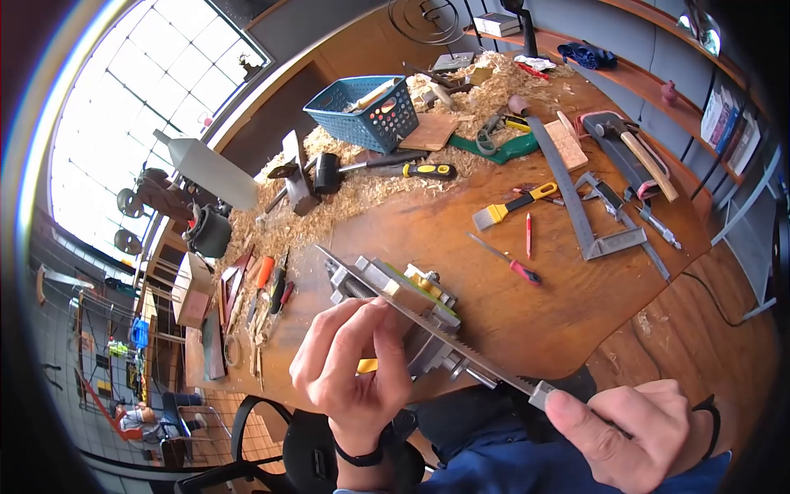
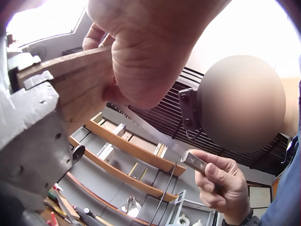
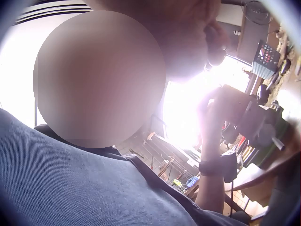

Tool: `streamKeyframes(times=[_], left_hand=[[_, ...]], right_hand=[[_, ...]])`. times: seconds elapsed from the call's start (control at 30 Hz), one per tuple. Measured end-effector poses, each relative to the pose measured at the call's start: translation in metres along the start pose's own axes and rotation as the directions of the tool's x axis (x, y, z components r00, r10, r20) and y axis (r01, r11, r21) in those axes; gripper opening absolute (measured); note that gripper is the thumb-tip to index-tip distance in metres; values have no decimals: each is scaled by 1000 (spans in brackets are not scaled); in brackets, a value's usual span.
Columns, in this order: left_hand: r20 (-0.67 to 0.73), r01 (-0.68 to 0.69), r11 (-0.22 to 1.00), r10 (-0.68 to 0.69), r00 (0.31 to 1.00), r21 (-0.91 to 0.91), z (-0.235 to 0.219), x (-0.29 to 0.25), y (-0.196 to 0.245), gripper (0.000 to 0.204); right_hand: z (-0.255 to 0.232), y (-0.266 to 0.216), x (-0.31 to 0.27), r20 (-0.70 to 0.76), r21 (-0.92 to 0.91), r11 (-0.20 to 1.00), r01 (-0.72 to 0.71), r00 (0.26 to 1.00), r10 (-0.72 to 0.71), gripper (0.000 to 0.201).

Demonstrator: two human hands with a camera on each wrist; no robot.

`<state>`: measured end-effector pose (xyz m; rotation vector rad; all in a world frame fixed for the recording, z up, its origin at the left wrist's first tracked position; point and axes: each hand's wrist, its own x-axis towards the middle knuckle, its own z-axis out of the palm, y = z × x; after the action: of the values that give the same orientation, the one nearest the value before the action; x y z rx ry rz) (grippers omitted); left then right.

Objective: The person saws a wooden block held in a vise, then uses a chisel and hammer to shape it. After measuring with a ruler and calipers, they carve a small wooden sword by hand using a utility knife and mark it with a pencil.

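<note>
My right hand (image 1: 629,432) grips a hand saw by its grey metal handle (image 2: 194,161), thumb along the top. The long thin toothed saw blade (image 1: 485,360) runs up and left over the bench vise (image 1: 432,350). A piece of wooden board (image 2: 80,84) stands in the vise jaws, partly hidden by the blade in the head view. My left hand (image 1: 354,354) pinches the board's upper edge between thumb and fingers, right beside the blade. In the left wrist view, the saw teeth show below the left hand (image 2: 146,56). The right wrist view is mostly sleeve and glare.
Wood shavings (image 1: 354,198) cover the bench's far side around a blue basket (image 1: 370,115) and a mallet (image 1: 327,173). To the right lie a brush (image 1: 502,212), a red pencil (image 1: 528,236), a small file (image 1: 510,262) and a steel square (image 1: 576,206). Screwdrivers (image 1: 263,272) lie left.
</note>
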<state>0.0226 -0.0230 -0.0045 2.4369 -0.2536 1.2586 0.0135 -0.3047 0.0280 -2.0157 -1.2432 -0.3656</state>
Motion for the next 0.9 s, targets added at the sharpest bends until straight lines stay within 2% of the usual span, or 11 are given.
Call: streamKeyframes(times=[0.07, 0.13, 0.27, 0.37, 0.43, 0.53, 0.7, 0.83, 0.87, 0.9], left_hand=[[-14, 4, 1000, -5, 1000, -9, 1, -1, -3, 14], [-36, 0, 1000, -1, 999, -28, 3, -2, -4, 14], [-43, -32, 999, 32, 999, 0, 2, -2, -5, 13], [-31, 10, 1000, -10, 999, -9, 1, -2, -3, 14], [-16, 41, 999, -41, 999, -24, 1, -2, -2, 14], [-14, 113, 991, -115, 993, -69, 1, -2, 2, 15], [-46, 58, 997, -60, 997, -46, 4, -3, -3, 17], [-98, -22, 999, 20, 995, -23, 13, -2, -11, 20], [-93, 8, 999, -12, 996, -48, 15, -3, -11, 21], [-99, 16, 999, -20, 995, -46, 16, -1, -12, 21]], right_hand=[[1, 1, 2, 15, 14, 1000, -7, 1000, 7, 58], [14, 6, 9, 12, -142, 987, 73, 997, -72, 53], [36, 25, 32, 38, -177, 982, 64, 998, -58, 53], [51, 28, 51, -5, -130, 990, 57, 998, -58, 54], [55, 23, 53, -5, -170, 984, 48, 999, -49, 54], [57, 17, 49, -18, -223, 973, 56, 998, -62, 56], [45, 3, 32, 7, -307, 945, 110, 994, -113, 55], [25, -6, 21, 10, -280, 959, 44, 999, -43, 56], [26, -7, 16, -48, -275, 961, 18, 998, -33, 58], [20, -8, 13, -43, -232, 973, -10, 999, 0, 58]])
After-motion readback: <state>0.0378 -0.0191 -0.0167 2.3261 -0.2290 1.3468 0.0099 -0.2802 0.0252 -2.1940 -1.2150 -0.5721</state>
